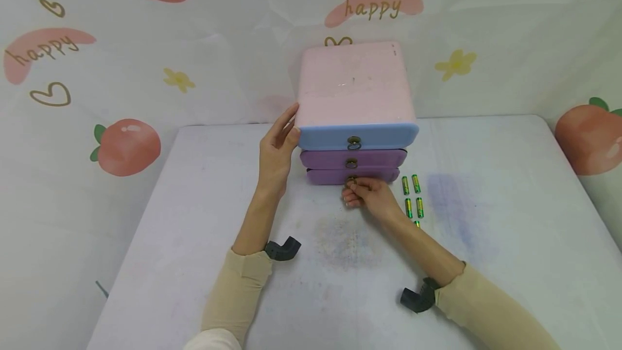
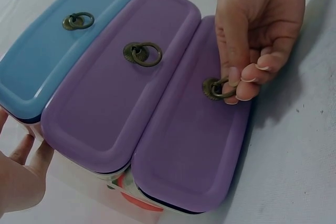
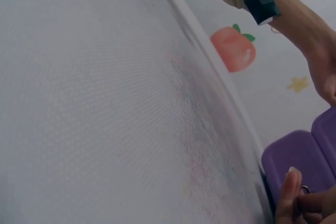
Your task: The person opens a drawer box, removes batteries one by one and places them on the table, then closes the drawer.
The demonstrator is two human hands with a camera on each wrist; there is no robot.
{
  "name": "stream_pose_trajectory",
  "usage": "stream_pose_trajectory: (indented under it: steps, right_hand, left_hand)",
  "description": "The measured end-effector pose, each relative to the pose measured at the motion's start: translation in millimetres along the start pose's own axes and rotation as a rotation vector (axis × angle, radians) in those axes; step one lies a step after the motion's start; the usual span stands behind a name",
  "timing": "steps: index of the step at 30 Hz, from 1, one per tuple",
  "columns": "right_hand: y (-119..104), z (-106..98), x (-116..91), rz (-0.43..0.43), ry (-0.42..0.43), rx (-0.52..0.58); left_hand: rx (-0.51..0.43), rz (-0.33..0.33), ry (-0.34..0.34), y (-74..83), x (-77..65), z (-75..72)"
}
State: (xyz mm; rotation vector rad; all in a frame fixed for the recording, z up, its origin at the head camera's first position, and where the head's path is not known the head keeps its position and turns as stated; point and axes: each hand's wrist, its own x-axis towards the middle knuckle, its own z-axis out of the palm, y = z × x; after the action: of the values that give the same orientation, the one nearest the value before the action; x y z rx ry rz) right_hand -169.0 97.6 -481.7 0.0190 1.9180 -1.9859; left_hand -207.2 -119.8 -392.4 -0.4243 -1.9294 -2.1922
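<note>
A small chest of drawers (image 1: 357, 85) with a pink top stands at the back of the table. Its front has a blue top drawer (image 2: 73, 40) and two purple drawers below, each with a bronze ring pull. My right hand (image 1: 371, 199) pinches the ring pull (image 2: 214, 88) of the bottom purple drawer (image 2: 184, 145) between thumb and finger. That drawer appears nearly flush with the one above. My left hand (image 1: 277, 155) rests against the chest's left side near the blue drawer, its fingers fairly straight.
Several green batteries (image 1: 408, 208) lie in two columns on the white table (image 1: 194, 263), right of the chest and beside my right forearm. Behind the chest hangs a white cloth (image 1: 233, 69) printed with peaches, flowers and hearts.
</note>
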Motion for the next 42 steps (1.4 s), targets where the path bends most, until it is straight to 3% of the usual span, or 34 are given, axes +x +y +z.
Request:
stream_pose_trajectory:
  steps: [16,42]
  right_hand:
    - [4.7,-0.6,5.0,-0.044,0.008,0.019]
    - [6.1,-7.6,1.3,0.0,0.005,0.028]
  left_hand:
    - [0.002,-0.009,0.005,-0.9,-0.8,-0.2]
    - [-0.029,0.009,0.019,-4.8,-0.1,-3.1]
